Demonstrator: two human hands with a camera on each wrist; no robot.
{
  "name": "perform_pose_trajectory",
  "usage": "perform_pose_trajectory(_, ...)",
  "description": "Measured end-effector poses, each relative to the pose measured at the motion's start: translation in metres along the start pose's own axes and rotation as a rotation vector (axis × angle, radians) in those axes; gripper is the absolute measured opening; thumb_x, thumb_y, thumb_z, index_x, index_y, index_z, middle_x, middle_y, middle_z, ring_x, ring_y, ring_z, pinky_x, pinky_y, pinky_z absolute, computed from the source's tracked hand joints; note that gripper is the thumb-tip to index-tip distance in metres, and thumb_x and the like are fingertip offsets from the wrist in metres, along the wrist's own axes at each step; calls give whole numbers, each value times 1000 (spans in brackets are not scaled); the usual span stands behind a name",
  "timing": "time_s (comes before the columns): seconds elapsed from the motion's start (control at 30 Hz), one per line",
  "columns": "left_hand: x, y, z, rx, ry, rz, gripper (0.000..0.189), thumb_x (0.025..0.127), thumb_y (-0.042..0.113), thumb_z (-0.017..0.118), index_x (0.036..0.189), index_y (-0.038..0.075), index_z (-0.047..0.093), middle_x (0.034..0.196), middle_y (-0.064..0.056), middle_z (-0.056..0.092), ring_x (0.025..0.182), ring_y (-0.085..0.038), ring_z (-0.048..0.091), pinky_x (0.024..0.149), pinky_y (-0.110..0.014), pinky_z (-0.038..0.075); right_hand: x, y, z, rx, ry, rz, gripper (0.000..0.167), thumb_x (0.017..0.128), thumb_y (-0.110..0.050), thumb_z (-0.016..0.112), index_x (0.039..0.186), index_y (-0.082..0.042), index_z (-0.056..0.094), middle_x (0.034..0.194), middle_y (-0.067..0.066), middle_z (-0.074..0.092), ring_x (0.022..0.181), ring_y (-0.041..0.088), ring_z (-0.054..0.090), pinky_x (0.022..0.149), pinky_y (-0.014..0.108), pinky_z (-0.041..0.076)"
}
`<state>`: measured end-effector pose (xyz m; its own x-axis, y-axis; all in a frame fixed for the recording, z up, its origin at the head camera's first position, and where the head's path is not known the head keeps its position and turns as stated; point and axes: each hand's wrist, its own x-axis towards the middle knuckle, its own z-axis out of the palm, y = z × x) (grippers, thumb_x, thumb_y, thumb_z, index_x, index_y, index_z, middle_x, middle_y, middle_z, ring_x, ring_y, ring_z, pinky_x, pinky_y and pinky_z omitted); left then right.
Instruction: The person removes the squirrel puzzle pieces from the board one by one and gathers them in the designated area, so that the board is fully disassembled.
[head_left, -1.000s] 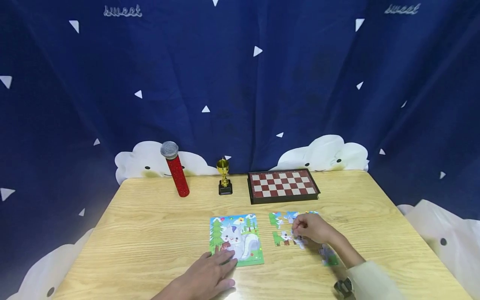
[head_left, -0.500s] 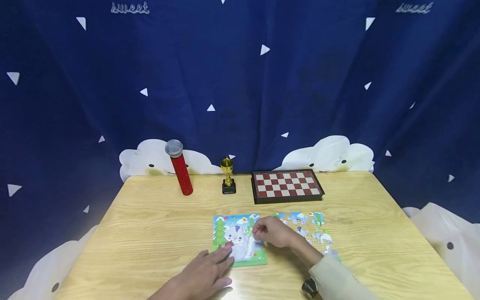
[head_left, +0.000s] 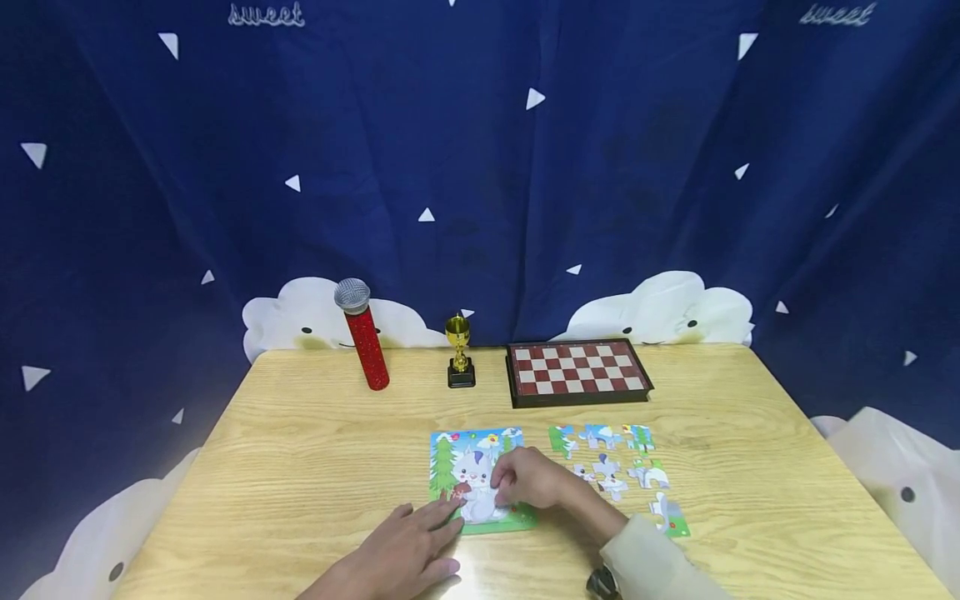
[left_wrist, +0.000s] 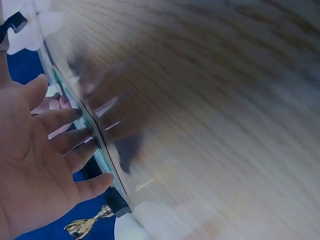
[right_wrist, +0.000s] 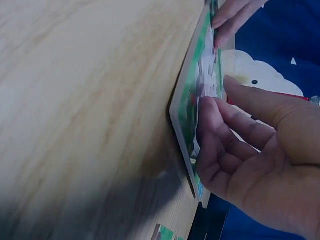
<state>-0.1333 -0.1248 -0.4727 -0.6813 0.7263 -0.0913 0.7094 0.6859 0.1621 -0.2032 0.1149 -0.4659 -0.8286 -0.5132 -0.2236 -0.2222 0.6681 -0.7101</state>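
The squirrel puzzle board [head_left: 442,457] lies flat on the wooden table [head_left: 322,467]. My left hand [head_left: 411,546] rests on its lower left part, fingers spread. Over the lower right of the board, my right hand [head_left: 531,479] has bent fingers, their tips at the picture. A thin white edge shows by those fingertips in the right wrist view; whether they pinch a piece is unclear. Loose puzzle pieces [head_left: 609,479] lie in rows right of the board. A piece with green and a white tail part [head_left: 670,514] lies nearest the front; my right forearm covers some table there.
A chessboard [head_left: 577,371], a small gold trophy [head_left: 460,350] and a red microphone [head_left: 367,346] stand along the table's back. Behind them hangs a blue curtain [head_left: 360,225] with white clouds. A dark watch or band [head_left: 602,582] is at my right wrist.
My right hand has come left from the loose pieces to the puzzle board, then a little lower. The left hand stays on the board. The whole view has shifted slightly.
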Motion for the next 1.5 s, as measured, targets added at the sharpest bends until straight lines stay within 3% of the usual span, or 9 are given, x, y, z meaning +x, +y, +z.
perform_pose_trajectory(0.57, -1, 2, 2, 28, -4, -21, 58, 96, 53, 41, 139, 15, 50, 150, -7, 41, 137, -20, 40, 96, -48, 45, -2, -4, 7, -49, 20, -5, 8, 80, -5, 71, 85, -6, 64, 68, -5, 55, 60, 6, 48, 55, 19, 41)
perform_pose_trajectory(0.83, -1, 3, 1, 34, 25, -9, 57, 95, 51, 43, 137, 14, 52, 149, -6, 42, 136, -20, 41, 94, -49, 45, -2, -8, 8, -45, 42, -2, 9, 81, -5, 70, 83, -7, 61, 66, -4, 55, 54, 7, 51, 52, 19, 43)
perform_pose_trajectory(1.1, -1, 4, -2, 15, -12, -32, 58, 95, 53, 43, 138, 15, 51, 150, -6, 41, 137, -20, 40, 96, -51, 45, 0, -9, 9, -16, 52, 22, 7, 82, -5, 69, 84, -8, 62, 67, -2, 55, 55, 8, 50, 52, 20, 42)
perform_pose_trajectory(1.5, -1, 2, 2, 48, 10, -12, 58, 96, 53, 41, 139, 15, 50, 149, -8, 42, 136, -21, 42, 96, -48, 45, -12, 10, -14, 56, 41, -50, 4, 88, -7, 63, 84, -6, 62, 71, -3, 53, 64, 9, 46, 55, 20, 39)
